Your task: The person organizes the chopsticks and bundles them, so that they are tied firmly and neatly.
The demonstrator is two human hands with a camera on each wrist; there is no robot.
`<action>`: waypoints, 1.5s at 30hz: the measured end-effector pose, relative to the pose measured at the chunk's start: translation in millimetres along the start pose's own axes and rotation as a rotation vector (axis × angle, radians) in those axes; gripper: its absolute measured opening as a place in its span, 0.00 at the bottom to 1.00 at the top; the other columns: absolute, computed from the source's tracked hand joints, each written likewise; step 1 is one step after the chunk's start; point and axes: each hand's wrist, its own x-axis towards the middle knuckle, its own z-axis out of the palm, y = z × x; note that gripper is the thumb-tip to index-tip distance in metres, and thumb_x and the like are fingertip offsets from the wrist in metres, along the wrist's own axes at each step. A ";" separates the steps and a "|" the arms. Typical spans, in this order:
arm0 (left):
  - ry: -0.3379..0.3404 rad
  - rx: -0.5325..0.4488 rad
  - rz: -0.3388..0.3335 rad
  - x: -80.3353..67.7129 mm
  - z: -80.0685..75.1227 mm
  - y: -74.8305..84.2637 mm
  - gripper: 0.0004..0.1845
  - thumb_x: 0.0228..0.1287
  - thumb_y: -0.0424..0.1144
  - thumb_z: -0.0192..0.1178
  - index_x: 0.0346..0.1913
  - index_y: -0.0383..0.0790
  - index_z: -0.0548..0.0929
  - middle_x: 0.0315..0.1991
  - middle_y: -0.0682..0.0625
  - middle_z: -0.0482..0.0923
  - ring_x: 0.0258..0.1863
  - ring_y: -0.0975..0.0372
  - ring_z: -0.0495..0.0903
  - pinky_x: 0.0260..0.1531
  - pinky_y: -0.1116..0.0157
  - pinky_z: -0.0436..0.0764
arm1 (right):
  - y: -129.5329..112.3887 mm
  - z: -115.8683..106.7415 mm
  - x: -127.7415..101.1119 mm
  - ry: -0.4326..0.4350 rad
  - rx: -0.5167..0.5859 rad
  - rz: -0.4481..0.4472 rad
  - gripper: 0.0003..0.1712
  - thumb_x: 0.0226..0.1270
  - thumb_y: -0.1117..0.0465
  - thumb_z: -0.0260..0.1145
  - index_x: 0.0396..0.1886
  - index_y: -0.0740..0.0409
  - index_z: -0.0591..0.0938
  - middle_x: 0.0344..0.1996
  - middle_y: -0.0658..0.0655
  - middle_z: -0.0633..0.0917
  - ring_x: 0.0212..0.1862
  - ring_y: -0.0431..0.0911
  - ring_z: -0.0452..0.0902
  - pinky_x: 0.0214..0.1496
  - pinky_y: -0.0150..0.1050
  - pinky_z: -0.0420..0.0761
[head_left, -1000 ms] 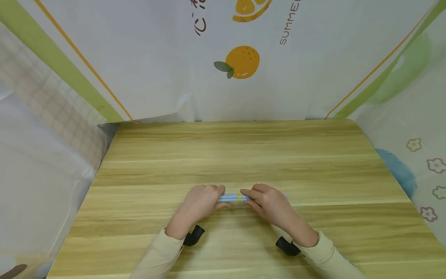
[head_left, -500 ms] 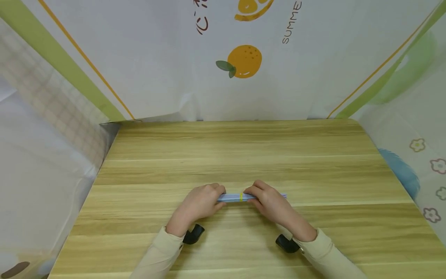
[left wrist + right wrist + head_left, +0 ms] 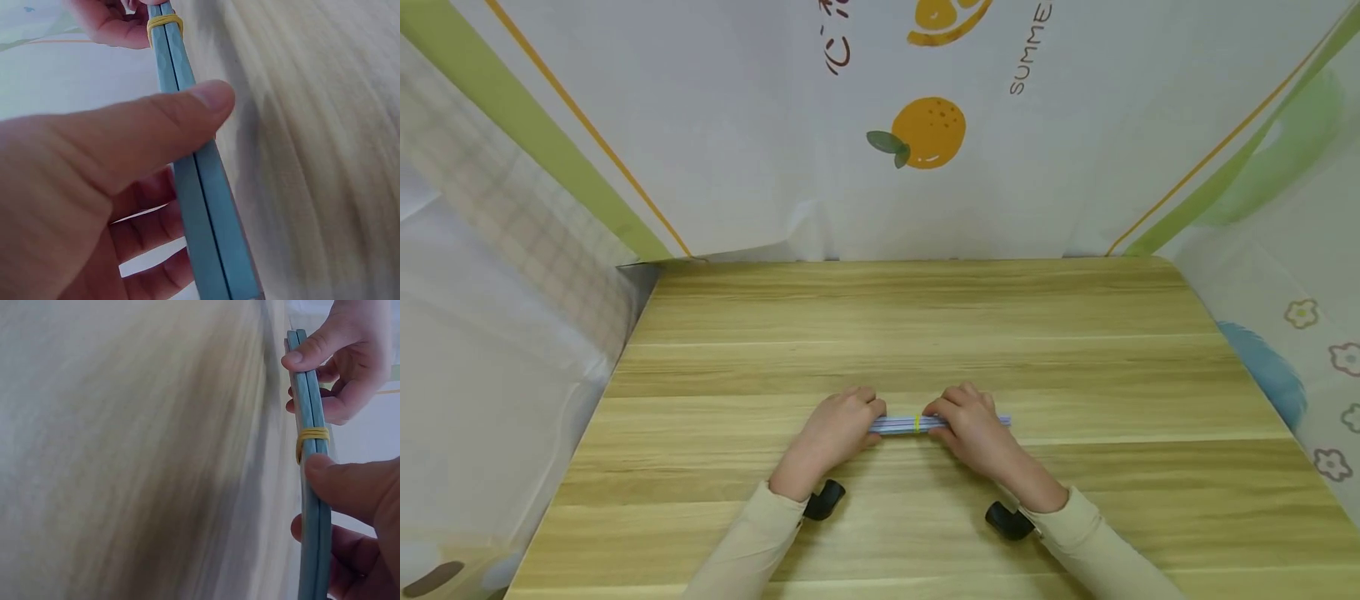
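A bundle of blue-green chopsticks (image 3: 895,426) lies level between my two hands, a little over the table. Around its middle a yellow rubber band (image 3: 314,434) is wound in several turns. My left hand (image 3: 838,429) grips the left part, its thumb (image 3: 212,97) across the near face and the other fingers behind. Just to the right of the band, my right hand (image 3: 973,429) pinches the bundle between thumb (image 3: 322,464) and fingers. The bundle's right end sticks out past the right hand; in the head view its left end is hidden under the left hand.
Beneath the hands is a wood-grain table (image 3: 925,333). A white cloth (image 3: 760,150) printed with oranges hangs behind it, with more cloth at both sides. Black wrist mounts (image 3: 825,500) show below each wrist.
The bundle has turned slightly in the fingers, showing more of its sticks from above. The right hand and the bundle's right end have shifted a little to the left.
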 end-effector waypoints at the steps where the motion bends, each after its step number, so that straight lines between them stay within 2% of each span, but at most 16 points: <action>1: 0.003 0.009 0.000 0.1 0.5 -0.1 0.15 0.47 0.45 0.74 0.36 0.44 0.83 0.33 0.54 0.77 0.33 0.62 0.74 0.34 0.65 0.78 | 0.1 0.6 0.3 -0.001 -0.002 -0.003 0.11 0.54 0.59 0.74 0.38 0.51 0.85 0.32 0.46 0.80 0.38 0.42 0.69 0.40 0.40 0.64; 7: 0.026 0.039 0.006 -0.1 2.8 -0.7 0.15 0.44 0.43 0.76 0.35 0.44 0.83 0.32 0.53 0.76 0.33 0.60 0.74 0.33 0.64 0.78 | 2.4 4.6 1.3 -0.011 -0.011 -0.035 0.12 0.52 0.60 0.75 0.38 0.52 0.85 0.32 0.47 0.80 0.36 0.42 0.70 0.39 0.40 0.71; 24: 0.002 0.035 -0.012 -2.9 5.7 2.1 0.16 0.43 0.41 0.77 0.35 0.44 0.84 0.32 0.53 0.77 0.32 0.61 0.74 0.30 0.65 0.78 | 5.9 14.5 -0.9 -0.010 -0.018 -0.078 0.12 0.48 0.61 0.77 0.34 0.53 0.85 0.30 0.48 0.79 0.33 0.41 0.70 0.33 0.34 0.73; 39: -0.019 0.008 -0.031 -6.5 6.5 4.0 0.17 0.42 0.43 0.77 0.37 0.46 0.84 0.34 0.54 0.78 0.36 0.61 0.75 0.32 0.65 0.78 | 5.3 11.6 -3.1 -0.016 -0.014 -0.080 0.12 0.49 0.61 0.76 0.36 0.51 0.85 0.31 0.47 0.80 0.33 0.41 0.71 0.34 0.34 0.74; 45: -0.030 -0.014 -0.037 -5.6 7.6 3.3 0.16 0.43 0.43 0.76 0.38 0.46 0.84 0.35 0.54 0.77 0.36 0.62 0.75 0.32 0.66 0.78 | 6.0 12.9 -3.9 -0.039 -0.005 -0.053 0.12 0.51 0.60 0.76 0.37 0.52 0.85 0.32 0.48 0.79 0.34 0.41 0.71 0.35 0.34 0.74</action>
